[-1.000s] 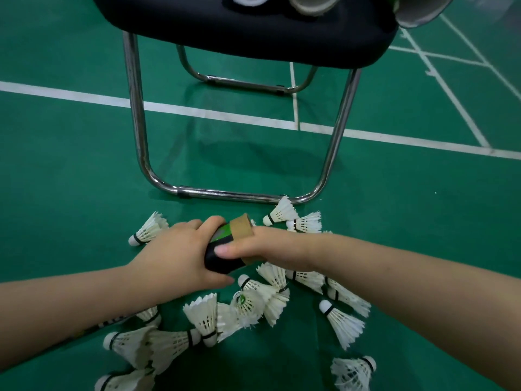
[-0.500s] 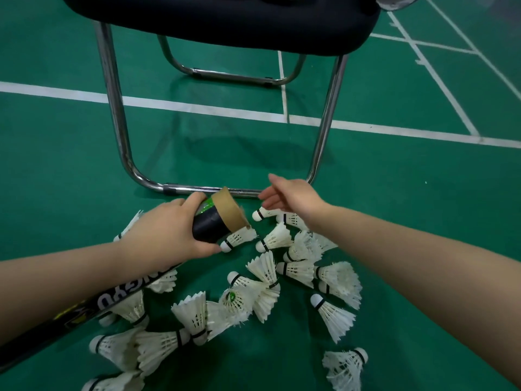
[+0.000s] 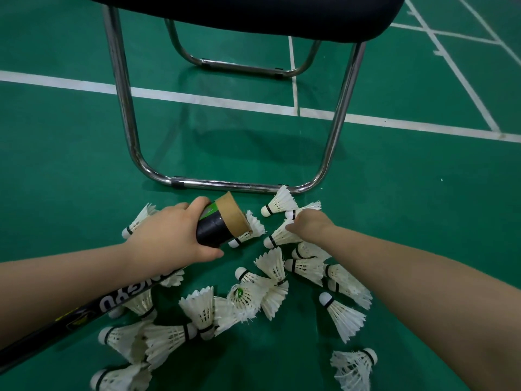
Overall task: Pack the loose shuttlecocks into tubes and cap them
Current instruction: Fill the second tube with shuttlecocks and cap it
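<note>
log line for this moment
left hand grips uncapped tube | right hand on loose shuttlecocks, grasp unclear | stage: picking

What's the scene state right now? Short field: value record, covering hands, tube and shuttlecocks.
left hand: grips the tube near its open end
tube mouth: brown cardboard, uncapped, facing right
right hand: down on shuttlecocks at the far side of the pile; whether it grips one is hidden
loose shuttlecocks: many, scattered on the green floor
chair: metal frame just beyond the pile
cap: none visible
</note>
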Demonstrator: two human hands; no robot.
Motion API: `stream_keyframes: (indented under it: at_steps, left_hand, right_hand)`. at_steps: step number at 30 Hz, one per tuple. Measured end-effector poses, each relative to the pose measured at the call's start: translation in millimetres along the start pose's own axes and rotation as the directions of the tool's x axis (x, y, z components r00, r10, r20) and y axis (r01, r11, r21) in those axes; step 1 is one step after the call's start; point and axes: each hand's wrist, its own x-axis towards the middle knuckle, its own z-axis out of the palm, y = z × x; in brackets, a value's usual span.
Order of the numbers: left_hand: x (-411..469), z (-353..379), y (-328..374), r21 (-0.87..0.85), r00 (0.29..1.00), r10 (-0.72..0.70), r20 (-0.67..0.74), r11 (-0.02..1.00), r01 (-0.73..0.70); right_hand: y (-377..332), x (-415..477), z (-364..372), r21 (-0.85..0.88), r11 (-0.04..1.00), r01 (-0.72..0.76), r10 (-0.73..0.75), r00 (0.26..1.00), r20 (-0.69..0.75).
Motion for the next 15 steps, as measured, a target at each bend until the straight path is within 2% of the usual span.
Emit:
stream_keyframes:
  at_steps: [3, 5, 8, 11, 13, 15]
  left_hand:
    - [0, 1, 0, 0.016, 1.000, 0.003, 0.003, 1.000, -0.003]
    - [-1, 2, -2, 0.011, 1.000, -0.002, 0.010, 1.000, 0.002]
    - [-3, 2, -5, 0.006, 1.000, -0.010, 0.028, 1.000, 0.010]
    - [-4, 1, -4, -0.005, 0.999, -0.017, 0.040, 1.000, 0.017]
    - [-5, -1, 0, -0.011, 0.999, -0.012, 0.033, 1.000, 0.013]
    - [-5, -4, 8, -0.023, 1.000, 0.003, 0.023, 1.000, -0.003]
  right_hand:
    - [-3, 6, 4, 0.027, 0.999, -0.038, 0.038, 0.999, -0.019]
    - [-7, 1, -3, 0.043, 0.999, -0.012, 0.015, 0.998, -0.055]
    - [-14, -22, -31, 0.295, 0.949, 0.113, -0.060, 0.981, -0.182]
    - [-28, -60, -65, 0.535, 0.794, 0.289, -0.148, 0.945, -0.291]
    - [-37, -84, -77, 0.535, 0.752, 0.385, -0.269, 0.920, -0.285]
    - [-45, -103, -78, 0.471, 0.769, 0.433, -0.376, 0.902, -0.215]
